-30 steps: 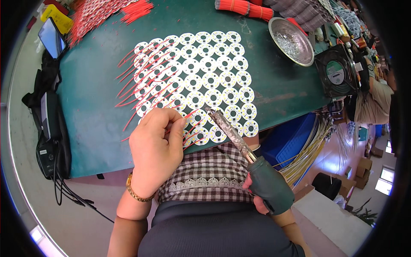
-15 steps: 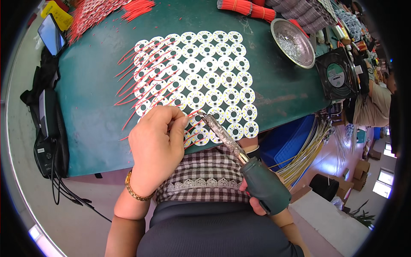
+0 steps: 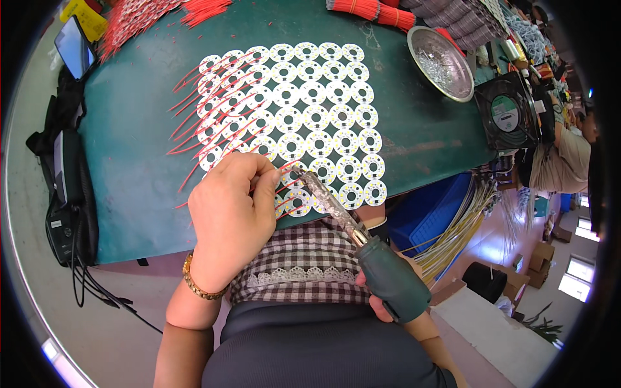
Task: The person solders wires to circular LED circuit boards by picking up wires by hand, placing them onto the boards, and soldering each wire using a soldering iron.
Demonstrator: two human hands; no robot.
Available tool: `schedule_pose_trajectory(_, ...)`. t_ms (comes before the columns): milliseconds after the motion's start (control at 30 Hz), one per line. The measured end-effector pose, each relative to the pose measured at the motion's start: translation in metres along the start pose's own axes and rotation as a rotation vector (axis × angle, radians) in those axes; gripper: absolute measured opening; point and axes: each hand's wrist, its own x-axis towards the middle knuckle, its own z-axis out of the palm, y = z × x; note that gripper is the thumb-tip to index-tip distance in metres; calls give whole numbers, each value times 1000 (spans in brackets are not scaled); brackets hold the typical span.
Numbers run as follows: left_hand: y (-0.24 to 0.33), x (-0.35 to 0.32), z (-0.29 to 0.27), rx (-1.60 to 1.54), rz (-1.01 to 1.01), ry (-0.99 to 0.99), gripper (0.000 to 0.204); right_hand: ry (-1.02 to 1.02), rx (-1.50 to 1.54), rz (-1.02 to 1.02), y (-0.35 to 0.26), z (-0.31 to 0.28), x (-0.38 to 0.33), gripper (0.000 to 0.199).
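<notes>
1. Head view looks down on a green bench (image 3: 414,139) with a sheet of round white discs (image 3: 304,119) laid in rows near its front edge.
2. The left hand (image 3: 226,216) is curled tight over the near left corner of the discs, thumb and fingers pinched on what looks like a thin red wire (image 3: 284,167); the hand hides most of it, so I cannot be sure.
3. The right hand (image 3: 381,301) is closed around the dark green handle of a soldering iron (image 3: 343,223), low at the person's lap.
4. The iron slants up and left, and its tip sits at the front row of discs, just beside the left fingertips.
5. Red wires (image 3: 200,123) stick out from the discs on the left half of the sheet and trail over the bench; the discs on the right half are bare.
6. At the far edge lie bundles of red wire (image 3: 362,8) and a round metal bowl (image 3: 440,61).
7. A small black fan (image 3: 508,110) stands at the right end of the bench, near the bowl.
8. A dark bag with cables (image 3: 65,194) hangs off the left side, and a phone (image 3: 72,48) leans above it.
9. A blue bin (image 3: 430,210) and a sheaf of pale wires (image 3: 466,220) sit below the bench on the right.
10. The left hand blocks the discs beneath it.
</notes>
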Motion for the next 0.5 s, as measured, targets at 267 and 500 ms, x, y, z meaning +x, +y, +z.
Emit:
schedule_pose_trajectory(267,4,1,-6,-43,-28,-32,6,16,-123,14,-11,-15,10,15)
schedule_pose_trajectory(500,6,16,-11,-150,-36,-21,6,75,-49,-219,26,-6,10,25)
